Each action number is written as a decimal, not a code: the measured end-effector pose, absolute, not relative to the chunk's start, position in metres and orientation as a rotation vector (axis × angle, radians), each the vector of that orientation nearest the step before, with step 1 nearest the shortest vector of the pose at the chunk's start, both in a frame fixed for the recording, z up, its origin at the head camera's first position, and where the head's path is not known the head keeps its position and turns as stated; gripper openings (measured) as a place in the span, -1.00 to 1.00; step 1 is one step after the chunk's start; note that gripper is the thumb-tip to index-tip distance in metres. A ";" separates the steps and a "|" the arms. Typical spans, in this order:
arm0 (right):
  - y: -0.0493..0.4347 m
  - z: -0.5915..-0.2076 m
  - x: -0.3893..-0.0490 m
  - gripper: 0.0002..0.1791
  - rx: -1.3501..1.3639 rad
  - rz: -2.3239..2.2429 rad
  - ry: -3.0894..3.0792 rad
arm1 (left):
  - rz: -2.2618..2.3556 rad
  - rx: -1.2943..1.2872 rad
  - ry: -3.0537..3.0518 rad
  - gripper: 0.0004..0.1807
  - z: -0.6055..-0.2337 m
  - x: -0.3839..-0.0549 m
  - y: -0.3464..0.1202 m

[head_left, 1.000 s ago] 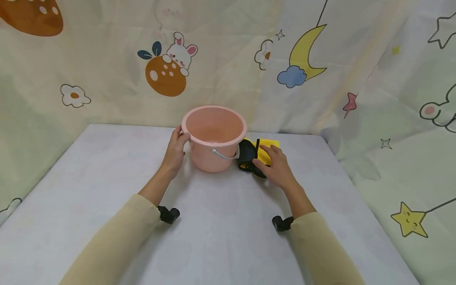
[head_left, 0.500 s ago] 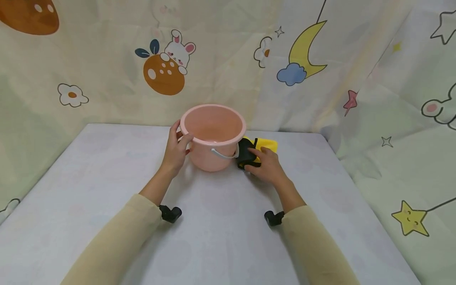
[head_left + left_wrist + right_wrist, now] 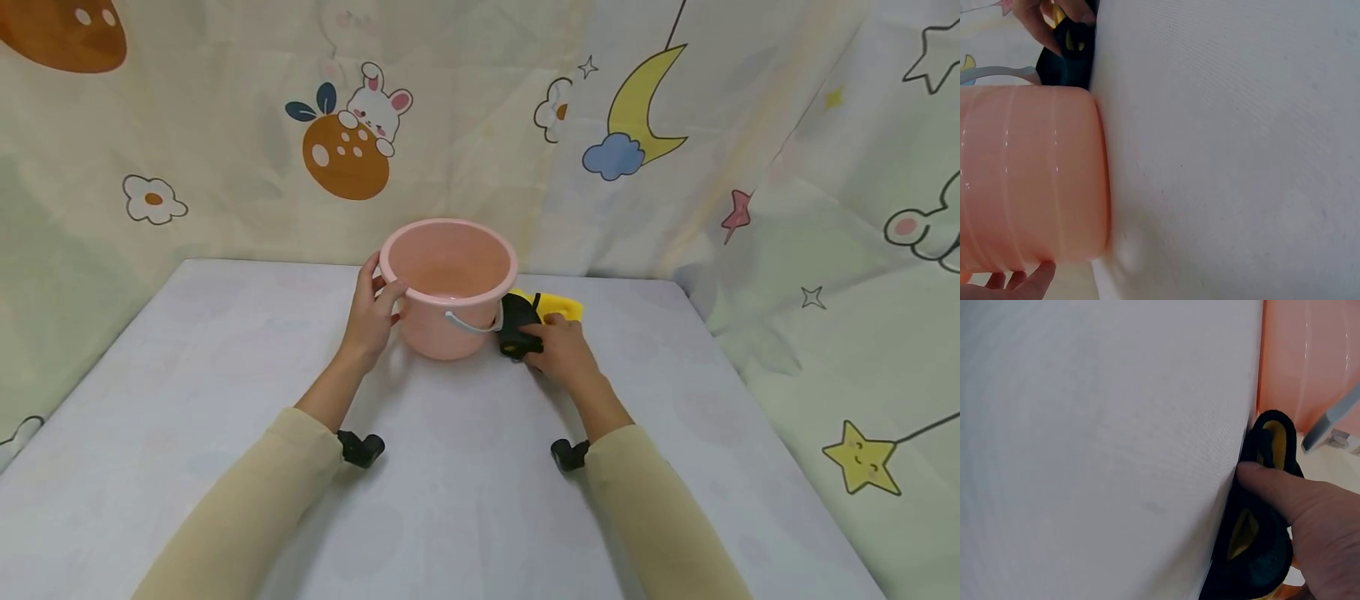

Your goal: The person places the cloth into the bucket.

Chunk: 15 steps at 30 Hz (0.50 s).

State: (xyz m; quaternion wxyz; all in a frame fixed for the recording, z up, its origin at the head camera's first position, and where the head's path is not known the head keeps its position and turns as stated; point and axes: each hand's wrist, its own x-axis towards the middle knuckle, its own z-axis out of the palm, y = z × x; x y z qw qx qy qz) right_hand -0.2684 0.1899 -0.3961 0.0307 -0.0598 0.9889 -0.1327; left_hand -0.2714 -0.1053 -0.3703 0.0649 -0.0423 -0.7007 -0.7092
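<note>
In the head view, a pink bucket (image 3: pixel 448 321) stands upright at the back of the table, a pale handle hanging at its right front. My left hand (image 3: pixel 367 321) holds it from the left, thumb near the rim and fingers along the side wall, as the left wrist view also shows. Beside the bucket's right side lies a black-and-yellow fabric item (image 3: pixel 516 321) with cuff-like openings lined in yellow. My right hand (image 3: pixel 564 357) pinches its black part; in the right wrist view the thumb presses between two openings. The other fingers are mostly hidden.
A white cloth covers the table (image 3: pixel 465 500). Right behind its far edge hangs a printed curtain (image 3: pixel 480 108), and more of it runs down the right side. Small black devices sit at both wrists, below the hands.
My right hand has moved left from above the yellow part onto the black part and now pinches it. The left thumb has shifted slightly right along the bucket; the bucket stays in place.
</note>
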 end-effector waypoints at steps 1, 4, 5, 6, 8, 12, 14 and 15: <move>0.190 -0.396 -0.269 -0.45 -0.189 -0.395 3.062 | -2.144 -0.127 -2.109 -0.22 -0.371 -0.271 -0.105; 0.194 -0.398 -0.270 -0.50 -0.226 -0.363 3.119 | -2.151 -0.126 -2.101 -0.22 -0.372 -0.271 -0.105; 0.196 -0.399 -0.270 -0.52 -0.241 -0.362 3.140 | -2.151 -0.125 -2.103 -0.23 -0.372 -0.271 -0.105; 0.198 -0.400 -0.270 -0.53 -0.257 -0.368 3.161 | -2.143 -0.124 -2.110 -0.23 -0.372 -0.271 -0.104; 0.202 -0.402 -0.270 -0.56 -0.281 -0.404 3.191 | -2.134 -0.123 -2.118 -0.22 -0.372 -0.270 -0.104; 0.208 -0.402 -0.270 -0.58 -0.266 -0.531 3.193 | -2.117 -0.119 -2.121 -0.23 -0.371 -0.269 -0.105; 0.209 -0.401 -0.270 -0.59 -0.235 -0.606 3.186 | -2.122 -0.122 -2.107 -0.23 -0.371 -0.270 -0.105; 0.210 -0.400 -0.269 -0.59 -0.224 -0.633 3.188 | -2.121 -0.123 -2.105 -0.23 -0.371 -0.270 -0.105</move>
